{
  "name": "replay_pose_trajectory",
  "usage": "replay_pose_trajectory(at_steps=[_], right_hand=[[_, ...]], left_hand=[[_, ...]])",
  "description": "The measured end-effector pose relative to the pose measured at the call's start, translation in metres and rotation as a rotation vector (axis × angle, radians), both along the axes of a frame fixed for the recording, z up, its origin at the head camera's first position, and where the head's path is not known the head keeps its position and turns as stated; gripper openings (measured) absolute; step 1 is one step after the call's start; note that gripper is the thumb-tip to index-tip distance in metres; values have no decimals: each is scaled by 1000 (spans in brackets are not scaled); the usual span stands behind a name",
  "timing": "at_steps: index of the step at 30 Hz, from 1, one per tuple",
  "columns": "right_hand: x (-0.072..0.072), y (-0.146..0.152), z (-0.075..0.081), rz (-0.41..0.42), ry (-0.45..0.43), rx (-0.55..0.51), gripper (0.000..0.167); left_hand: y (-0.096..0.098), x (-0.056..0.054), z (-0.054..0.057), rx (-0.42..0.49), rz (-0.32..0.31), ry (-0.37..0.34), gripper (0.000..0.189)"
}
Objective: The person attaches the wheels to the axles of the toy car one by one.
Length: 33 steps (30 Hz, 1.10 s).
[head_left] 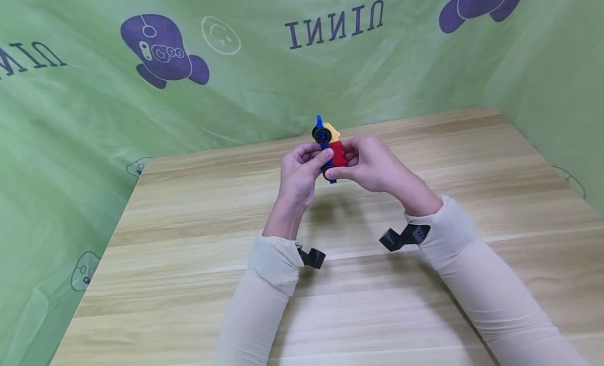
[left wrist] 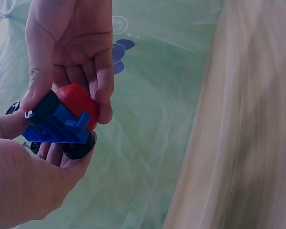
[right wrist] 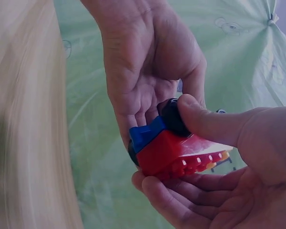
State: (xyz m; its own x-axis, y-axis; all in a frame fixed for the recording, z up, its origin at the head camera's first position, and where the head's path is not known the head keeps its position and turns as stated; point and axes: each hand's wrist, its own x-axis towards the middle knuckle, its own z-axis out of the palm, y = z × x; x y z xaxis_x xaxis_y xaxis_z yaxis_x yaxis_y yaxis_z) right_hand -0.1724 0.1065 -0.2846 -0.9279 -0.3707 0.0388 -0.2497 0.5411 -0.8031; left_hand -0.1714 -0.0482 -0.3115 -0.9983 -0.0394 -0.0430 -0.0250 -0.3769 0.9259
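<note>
A small toy car (head_left: pixel 337 153) is held up over the table between both hands, turned on its side. It has a blue base with a hook (left wrist: pixel 81 122), black wheels and a red and yellow studded brick body (right wrist: pixel 164 152). My left hand (head_left: pixel 298 174) grips the blue base side, thumb across it near a wheel. With thumb by the lower wheel and fingers along the red studded top, my right hand (head_left: pixel 375 164) pinches the car from the other side. The yellow part mostly hides behind the fingers in the right wrist view.
A light wood-grain table (head_left: pixel 189 240) lies below the hands. Behind it and at both sides hangs a green cloth (head_left: pixel 255 93) with purple printed figures. Each sleeve cuff carries a small black camera, one of them the right wrist camera (head_left: pixel 403 237).
</note>
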Motion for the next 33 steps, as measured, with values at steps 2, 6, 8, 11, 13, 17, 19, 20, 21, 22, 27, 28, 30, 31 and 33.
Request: replay_pose_trajectory(at_steps=[2,6,8,11,13,17,19,20,21,22,27,28,30,31,33], right_hand=[[0,1,1,-8,-12,-3,51],[1,3,4,-29,-28,8,54],[2,4,6,-39,-29,18,55],[2,7,8,-40,-27,34,55],[1,8,9,-39,-37,30,52],[-2,12,10,-11,-73,-10,45],[-3,15,10,7,-81,-29,42],[-3,16,10,16,-80,-33,41],[-4,17,10,25,-77,-35,41],[-4,18,10,31,-74,-36,40],[-5,20,11,34,-77,-33,38],[-6,20,11,26,-81,-30,38],[-7,20,11,1,-92,-12,39],[-7,20,11,-12,-96,0,39],[-8,20,10,-36,-104,27,40]], left_hand=[[-1,0,1,5,-11,6,14],[-4,1,2,34,-40,17,12],[-5,1,3,46,-60,19,11],[-6,1,4,56,-83,20,10],[-7,1,4,55,-90,20,10],[-8,1,4,59,-89,22,10],[-9,2,4,61,-91,23,9],[-9,2,4,60,-93,26,9],[-9,2,4,57,-93,27,8],[-9,2,4,48,-93,27,8],[-10,1,2,-31,-89,22,21],[-11,1,1,-53,-88,18,26],[-12,0,0,-103,-86,15,33],[-12,-1,-1,-131,-84,14,35],[-14,-3,-2,-180,-80,7,35]])
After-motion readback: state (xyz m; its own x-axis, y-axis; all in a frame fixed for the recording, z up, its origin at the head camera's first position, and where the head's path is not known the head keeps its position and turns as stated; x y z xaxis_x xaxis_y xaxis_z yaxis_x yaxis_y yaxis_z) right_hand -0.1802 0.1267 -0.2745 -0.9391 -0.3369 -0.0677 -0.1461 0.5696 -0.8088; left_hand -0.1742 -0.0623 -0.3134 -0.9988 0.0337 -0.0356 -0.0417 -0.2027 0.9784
